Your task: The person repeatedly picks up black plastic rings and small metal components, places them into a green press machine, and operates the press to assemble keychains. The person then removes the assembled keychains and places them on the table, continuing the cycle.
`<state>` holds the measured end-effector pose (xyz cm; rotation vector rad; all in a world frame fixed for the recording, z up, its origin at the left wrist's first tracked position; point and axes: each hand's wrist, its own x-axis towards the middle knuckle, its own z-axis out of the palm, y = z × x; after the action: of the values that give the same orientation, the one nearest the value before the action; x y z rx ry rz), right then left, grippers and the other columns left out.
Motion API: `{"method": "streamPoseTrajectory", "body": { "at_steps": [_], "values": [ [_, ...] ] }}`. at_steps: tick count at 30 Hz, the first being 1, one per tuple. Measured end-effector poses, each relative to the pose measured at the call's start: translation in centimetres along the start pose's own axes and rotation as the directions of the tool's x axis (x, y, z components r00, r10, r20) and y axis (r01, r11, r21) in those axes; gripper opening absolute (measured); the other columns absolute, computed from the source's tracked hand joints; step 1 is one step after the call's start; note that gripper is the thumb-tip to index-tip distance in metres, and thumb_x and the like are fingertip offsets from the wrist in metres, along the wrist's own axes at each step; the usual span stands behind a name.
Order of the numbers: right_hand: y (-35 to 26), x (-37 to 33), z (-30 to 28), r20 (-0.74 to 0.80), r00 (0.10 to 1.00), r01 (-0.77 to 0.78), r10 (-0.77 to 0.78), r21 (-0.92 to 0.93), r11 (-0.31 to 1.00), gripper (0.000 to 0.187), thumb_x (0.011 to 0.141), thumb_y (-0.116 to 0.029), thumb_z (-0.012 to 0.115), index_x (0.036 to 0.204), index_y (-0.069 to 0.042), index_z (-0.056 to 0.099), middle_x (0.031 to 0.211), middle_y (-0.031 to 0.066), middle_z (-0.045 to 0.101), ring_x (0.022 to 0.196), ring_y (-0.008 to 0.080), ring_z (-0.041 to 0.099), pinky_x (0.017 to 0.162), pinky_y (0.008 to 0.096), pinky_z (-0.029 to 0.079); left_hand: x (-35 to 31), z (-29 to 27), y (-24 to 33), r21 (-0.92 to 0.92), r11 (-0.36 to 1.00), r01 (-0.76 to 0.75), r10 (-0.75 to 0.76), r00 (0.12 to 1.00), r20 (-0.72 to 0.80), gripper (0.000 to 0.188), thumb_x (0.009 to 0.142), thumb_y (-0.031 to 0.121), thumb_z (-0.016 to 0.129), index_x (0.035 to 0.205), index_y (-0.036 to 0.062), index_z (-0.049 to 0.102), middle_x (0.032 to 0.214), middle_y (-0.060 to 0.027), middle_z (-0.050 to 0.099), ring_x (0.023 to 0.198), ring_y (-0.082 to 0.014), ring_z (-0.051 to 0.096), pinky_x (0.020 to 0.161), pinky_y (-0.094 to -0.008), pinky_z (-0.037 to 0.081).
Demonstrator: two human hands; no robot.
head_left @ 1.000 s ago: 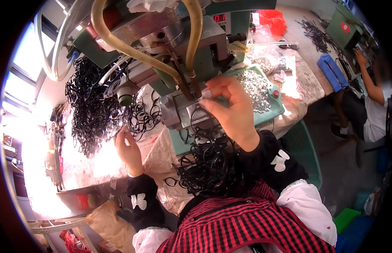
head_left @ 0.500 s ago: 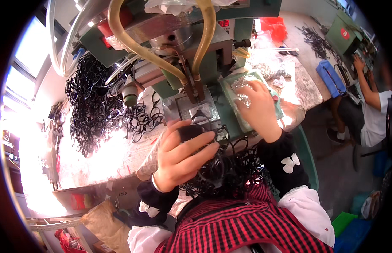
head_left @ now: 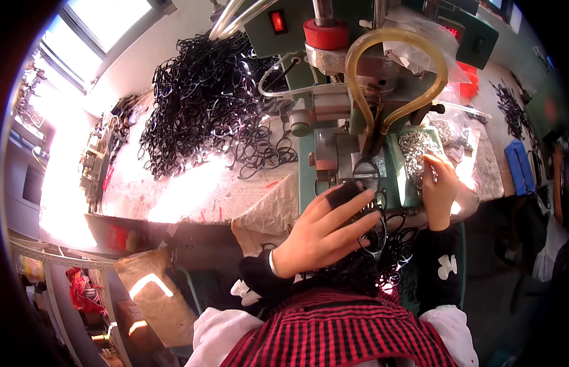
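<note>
My left hand, with a black cover on one finger, holds a black eyeglass frame by its near part. The frame's far end reaches the metal block under the press head. Its grip is partly hidden behind the fingers. To the right, my right hand is at the edge of a green tray of small silvery metal parts. Its thumb and fingertips are drawn together over the parts; anything between them is too small to make out. More black frames lie below the press, near my lap.
A large heap of black eyeglass frames covers the table's left back. A yellowish hose loops in front of the green press. Clear plastic bags and a blue case are at the right. Brown paper hangs over the front edge.
The view has swung left, so the press appears further right. My right hand has drawn back toward the tray's near right edge, its fingertips closing together. My left hand still holds the eyeglass frame.
</note>
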<state>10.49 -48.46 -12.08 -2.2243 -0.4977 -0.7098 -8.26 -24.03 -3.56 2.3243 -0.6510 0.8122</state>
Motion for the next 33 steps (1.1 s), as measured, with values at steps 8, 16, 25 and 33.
{"method": "streamPoseTrajectory", "body": {
  "at_steps": [8,16,25,33],
  "values": [
    [0.7,-0.3,0.6,0.155,0.845,-0.447,0.512,0.731,0.515,0.020,0.101,-0.004,0.063,0.116,0.003,0.074,0.110,0.0085,0.075,0.102,0.0140,0.069,0.092,0.0243,0.051,-5.8,-9.0,-2.2,0.060,0.789,0.611,-0.391,0.576,-0.718,0.024,0.094,0.002,0.067,0.118,0.0010,0.068,0.115,-0.0154,0.070,0.104,-0.0229,0.066,0.097,-0.0341,0.050],
    [-2.5,0.7,1.2,0.006,0.948,-0.271,0.319,0.544,0.794,0.014,0.092,0.000,0.072,0.105,0.000,0.077,0.090,0.0026,0.074,0.079,0.0079,0.063,0.071,0.0214,0.047,-2.2,-5.8,-18.4,0.635,0.470,0.613,-0.409,0.789,-0.459,0.034,0.077,0.023,0.084,0.105,0.0070,0.075,0.107,-0.0105,0.065,0.101,-0.0321,0.062,0.085,-0.0432,0.051],
    [-0.6,-3.7,-6.0,-0.093,0.942,-0.298,0.323,0.217,0.930,0.014,0.088,0.000,0.076,0.101,0.000,0.077,0.091,0.0078,0.075,0.084,0.0138,0.067,0.078,0.0267,0.051,-7.5,-8.5,-21.6,-0.650,0.617,0.443,-0.781,0.244,-0.575,0.020,0.099,0.013,0.070,0.115,0.0014,0.074,0.108,-0.0013,0.073,0.091,-0.0068,0.063,0.081,-0.0213,0.049],
    [-9.4,1.7,-5.0,0.108,0.992,-0.001,-0.059,0.482,0.876,0.018,0.084,0.005,0.074,0.101,0.000,0.076,0.091,0.0116,0.074,0.083,0.0243,0.071,0.076,0.0304,0.053,-5.8,-8.0,-17.9,-0.519,0.711,0.475,-0.701,0.412,-0.582,0.028,0.110,0.030,0.053,0.126,0.0100,0.062,0.082,0.0023,0.063,0.066,-0.0028,0.056,0.054,-0.0183,0.042]
  ]
}}
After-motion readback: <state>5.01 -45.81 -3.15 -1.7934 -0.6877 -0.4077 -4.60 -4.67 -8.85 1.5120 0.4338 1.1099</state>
